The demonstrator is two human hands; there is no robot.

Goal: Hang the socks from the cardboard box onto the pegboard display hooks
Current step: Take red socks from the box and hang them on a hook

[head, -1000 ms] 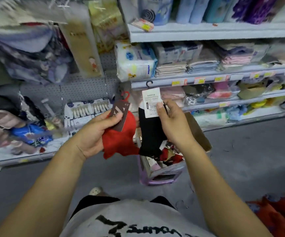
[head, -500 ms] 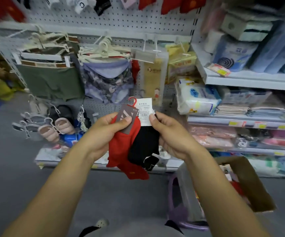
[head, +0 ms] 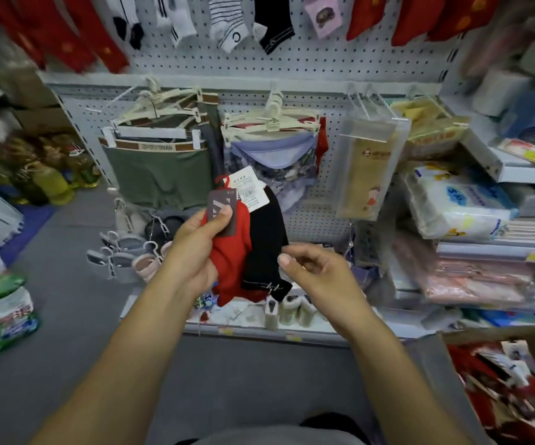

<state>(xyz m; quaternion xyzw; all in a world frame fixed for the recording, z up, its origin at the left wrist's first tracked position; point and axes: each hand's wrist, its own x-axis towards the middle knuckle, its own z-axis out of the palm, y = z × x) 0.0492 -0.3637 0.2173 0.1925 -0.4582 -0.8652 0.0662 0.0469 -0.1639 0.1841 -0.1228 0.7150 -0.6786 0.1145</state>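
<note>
2 socks (head: 234, 252) in left hand (head: 195, 250); right hand (head: 319, 271) loose, empty; green underwear (head: 160, 175) on pegboard (head: 324, 67) behind

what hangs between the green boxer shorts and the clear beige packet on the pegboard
In the head view, a dark grey garment and blue patterned underwear on cream hangers.

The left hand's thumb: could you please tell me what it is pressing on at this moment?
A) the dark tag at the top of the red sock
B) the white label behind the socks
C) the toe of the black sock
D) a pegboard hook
A: the left hand grips the red sock with its thumb lying flat on the dark tag at the sock's top.
</note>
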